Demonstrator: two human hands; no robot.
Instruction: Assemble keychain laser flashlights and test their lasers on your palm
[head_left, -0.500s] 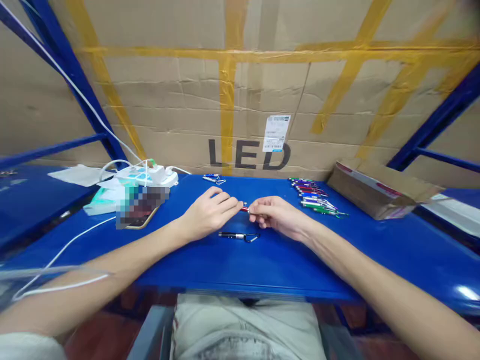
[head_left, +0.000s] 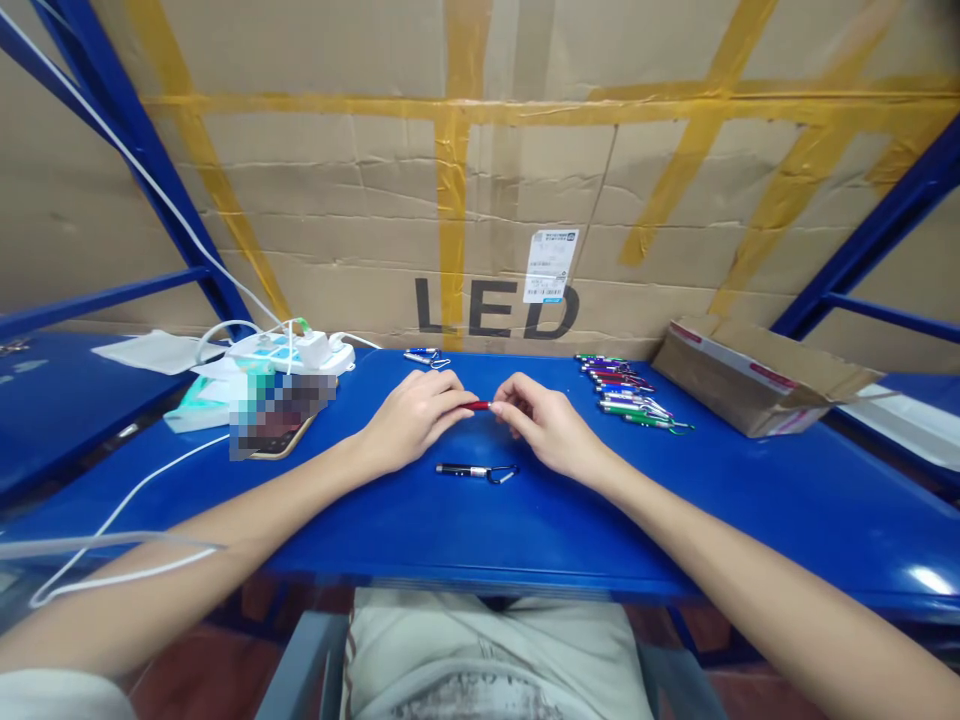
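Observation:
Between my two hands, a slim red penlight (head_left: 480, 406) lies sideways just above the blue table. My left hand (head_left: 420, 418) is closed on its left end, thumb and fingers pinched. The fingertips of my right hand (head_left: 541, 422) pinch its right end; the fingers cover most of that end. In front of both hands, a black penlight (head_left: 463, 470) rests on the table, with a black carabiner clip (head_left: 501, 474) at its right end.
Several coloured penlights (head_left: 622, 385) lie in a row at the right, beside an open cardboard box (head_left: 757, 385). Two small penlights (head_left: 424, 357) sit at the back. A phone (head_left: 281, 430), a power strip (head_left: 322, 352) and white cables are at the left. A large carton (head_left: 360, 200) stands behind.
Both hands have shifted slightly, and the right thumb now points at the penlight's end. More of the red barrel shows between the hands. The black penlight has stayed put.

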